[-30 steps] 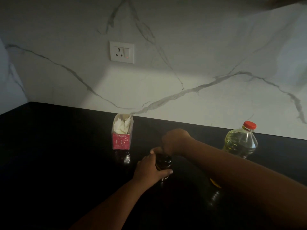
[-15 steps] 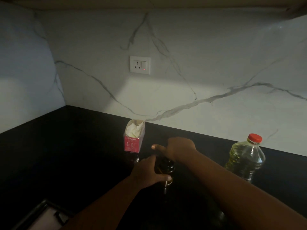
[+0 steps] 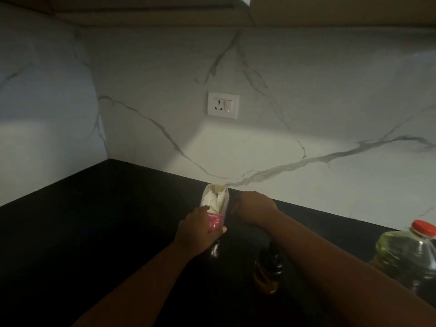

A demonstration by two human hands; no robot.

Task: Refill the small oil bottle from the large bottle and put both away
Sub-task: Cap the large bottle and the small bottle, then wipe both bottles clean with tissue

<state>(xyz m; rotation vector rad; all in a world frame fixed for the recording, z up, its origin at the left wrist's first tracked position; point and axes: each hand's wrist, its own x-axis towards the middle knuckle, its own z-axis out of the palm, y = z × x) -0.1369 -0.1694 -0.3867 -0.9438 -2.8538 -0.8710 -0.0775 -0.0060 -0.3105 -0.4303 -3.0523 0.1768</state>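
1. Dim kitchen corner, black worktop (image 3: 99,232), marble-patterned wall with a socket (image 3: 223,105) showing a red light.
2. Small oil bottle (image 3: 267,267): dark glass, upright on the worktop just under the right forearm, amber oil visible low in it. Whether its cap is on cannot be told; the arm covers the top.
3. Large bottle (image 3: 410,258): clear plastic, yellow oil, red cap on, standing at the right edge of view, well apart from the hands.
4. Left hand (image 3: 200,230): fingers and thumb wrapped round the lower part of a pink carton (image 3: 215,208) with white paper or liner showing in its open top. Carton sits behind the small bottle, near the wall.
5. Right hand (image 3: 253,207): just beside the carton's right side, fingers curled downward. Too dark to tell whether it pinches anything, such as the small bottle's cap, or is only clenched.
6. Step in hand, as judged: preparation, before any pouring. Both hands are at the carton, neither on an oil bottle; large bottle remains sealed.
7. Next move likely calls for: finishing at the carton, then uncapping the large bottle, steadying the small one with one hand, and aligning the necks closely, as the small mouth looks narrow.
8. Risk noted: right forearm hangs directly over the small bottle; a careless pull back could tip it.
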